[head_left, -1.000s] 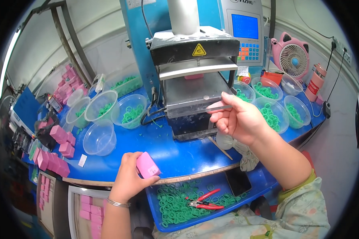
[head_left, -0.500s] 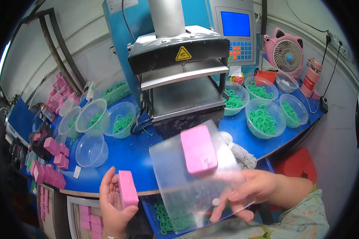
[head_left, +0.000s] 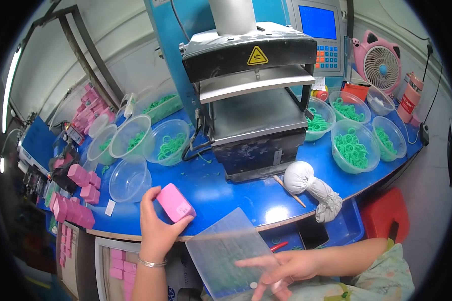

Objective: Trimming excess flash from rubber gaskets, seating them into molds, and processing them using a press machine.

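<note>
My left hand (head_left: pixel 161 223) grips a pink block (head_left: pixel 176 202) with rounded corners, thumb on its near side and fingers over its far left side, just above the table's front edge. A small pale mark shows on the block's near end. In my right hand (head_left: pixel 289 268) is a clear plastic sheet (head_left: pixel 226 246), held tilted in front of the table edge. The fingers show through it, and a small white dot sits near its lower edge. Nothing lies on the sheet.
A press (head_left: pixel 258 125) with a raised plate stands on the blue table (head_left: pixel 216 200). Bowls of green rings (head_left: pixel 355 150) flank it; an empty bowl (head_left: pixel 130 178) stands left. A white cloth bundle (head_left: pixel 311 188) and a wooden stick (head_left: pixel 290 191) lie right. Pink blocks (head_left: pixel 73 213) are stacked left.
The pink block that was on the plastic sheet is gone from it. The sheet has moved down toward me, while my left hand has risen and moved right with a pink block. The view has shifted.
</note>
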Motion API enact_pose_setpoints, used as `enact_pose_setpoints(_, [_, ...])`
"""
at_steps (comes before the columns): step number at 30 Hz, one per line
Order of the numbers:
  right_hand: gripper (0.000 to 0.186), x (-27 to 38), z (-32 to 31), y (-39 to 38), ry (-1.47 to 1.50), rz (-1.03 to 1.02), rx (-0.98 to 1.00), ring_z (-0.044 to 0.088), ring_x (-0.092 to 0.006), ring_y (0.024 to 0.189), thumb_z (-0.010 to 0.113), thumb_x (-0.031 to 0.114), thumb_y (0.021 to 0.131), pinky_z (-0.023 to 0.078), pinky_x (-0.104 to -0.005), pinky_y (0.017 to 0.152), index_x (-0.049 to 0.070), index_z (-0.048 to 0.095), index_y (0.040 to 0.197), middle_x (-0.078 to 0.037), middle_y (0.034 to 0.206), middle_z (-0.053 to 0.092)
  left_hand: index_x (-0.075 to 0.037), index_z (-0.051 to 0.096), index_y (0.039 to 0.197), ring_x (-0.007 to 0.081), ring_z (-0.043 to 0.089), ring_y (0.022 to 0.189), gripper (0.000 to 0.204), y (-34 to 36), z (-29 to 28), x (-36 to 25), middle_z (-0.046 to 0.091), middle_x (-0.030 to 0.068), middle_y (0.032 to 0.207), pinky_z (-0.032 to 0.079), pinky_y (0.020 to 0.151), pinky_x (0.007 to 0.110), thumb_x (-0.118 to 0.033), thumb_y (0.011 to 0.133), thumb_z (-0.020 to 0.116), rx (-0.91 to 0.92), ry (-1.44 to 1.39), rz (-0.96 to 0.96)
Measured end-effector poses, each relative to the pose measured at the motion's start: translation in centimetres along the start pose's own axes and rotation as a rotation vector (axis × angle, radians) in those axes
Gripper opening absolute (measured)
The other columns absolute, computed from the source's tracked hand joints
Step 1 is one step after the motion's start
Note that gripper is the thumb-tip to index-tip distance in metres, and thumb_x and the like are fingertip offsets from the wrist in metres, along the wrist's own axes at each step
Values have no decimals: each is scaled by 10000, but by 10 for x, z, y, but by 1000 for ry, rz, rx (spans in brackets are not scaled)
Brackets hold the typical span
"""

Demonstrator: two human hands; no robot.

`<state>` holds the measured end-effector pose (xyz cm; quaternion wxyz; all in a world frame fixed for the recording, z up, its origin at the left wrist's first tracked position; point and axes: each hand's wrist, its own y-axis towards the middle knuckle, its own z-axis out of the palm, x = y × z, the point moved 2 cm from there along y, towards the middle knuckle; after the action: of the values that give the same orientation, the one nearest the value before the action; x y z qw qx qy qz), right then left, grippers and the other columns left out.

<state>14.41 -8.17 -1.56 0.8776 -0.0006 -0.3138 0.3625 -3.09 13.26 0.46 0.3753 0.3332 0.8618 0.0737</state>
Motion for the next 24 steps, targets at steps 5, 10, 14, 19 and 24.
enact_pose_setpoints(5, [679,-1,-13,5,-68,-91,-61,633,-201,567,492,107,870,516,-264,503,43,91,1413,-207,939,636,-44,478,1061,368,433,1119,630,-29,1,-58,453,184,1186,319,963,471,-338,601,792,30,-43,516])
enact_pose_setpoints(10, [452,-9,-28,6,-562,-104,-102,567,-108,845,466,224,933,464,-257,755,90,315,1337,-84,988,622,-157,509,1039,435,391,1157,612,-60,6,-76,413,165,1212,328,937,540,-410,565,803,-59,73,647])
enact_pose_setpoints(14, [255,-18,-39,7,-866,-236,-90,583,-125,792,478,241,928,464,-283,730,37,561,1057,-49,873,637,-167,599,1005,441,447,1110,394,-65,-4,-82,438,175,1226,405,897,525,-270,663,766,-149,-31,764])
enact_pose_setpoints(19, [256,-24,-43,5,-929,-275,-102,584,-127,769,483,237,924,464,-277,682,36,533,1074,-55,874,639,-162,590,1013,425,502,1044,318,-68,2,-81,491,171,1146,440,851,524,-378,785,642,-241,34,805])
enact_pose_setpoints(24, [521,-11,-18,-8,-420,-148,-122,578,-120,746,479,192,921,456,-244,619,88,259,1382,-104,1015,617,-81,513,1120,426,361,1203,570,-62,14,-74,390,204,1291,270,995,517,-500,750,620,-66,70,452])
